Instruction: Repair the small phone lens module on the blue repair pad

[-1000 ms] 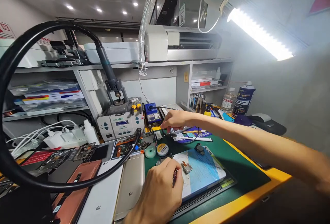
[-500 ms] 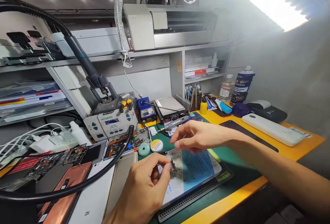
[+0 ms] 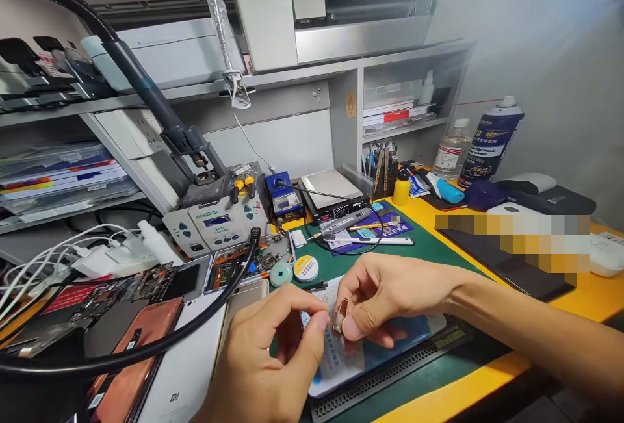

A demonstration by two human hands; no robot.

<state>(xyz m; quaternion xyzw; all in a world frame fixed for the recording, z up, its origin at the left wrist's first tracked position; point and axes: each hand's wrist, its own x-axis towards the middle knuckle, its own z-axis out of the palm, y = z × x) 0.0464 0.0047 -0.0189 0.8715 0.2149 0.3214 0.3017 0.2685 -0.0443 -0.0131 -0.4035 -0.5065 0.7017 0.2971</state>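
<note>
My right hand [image 3: 385, 296] pinches a small shiny metal-and-copper-coloured part [image 3: 340, 316] between thumb and fingers; its exact kind does not show. Close on its left, my left hand [image 3: 268, 345] has thumb and forefinger pressed together. Anything between those fingertips is too small to make out. Both hands are over a flat white-and-blue printed pad [image 3: 336, 371], partly hidden by them. It lies on a dark perforated tray [image 3: 385, 387] on the green mat [image 3: 480, 358]. Behind the hands are a round yellow-and-white tin [image 3: 306, 268] and a green spool [image 3: 281, 274].
A black hose [image 3: 195, 338] curves across the left, above a white phone [image 3: 188, 358] and a copper-coloured phone back [image 3: 146, 338]. A grey rework station [image 3: 219, 225], a grey pen-shaped tool [image 3: 346, 220] and a white-handled brush [image 3: 375, 241] lie beyond. A spray can [image 3: 490, 143] stands back right.
My right hand has come down and towards my left hand and now grips the small metal part. My left fingertips, earlier at a small dark piece, are pinched together. The view has shifted.
</note>
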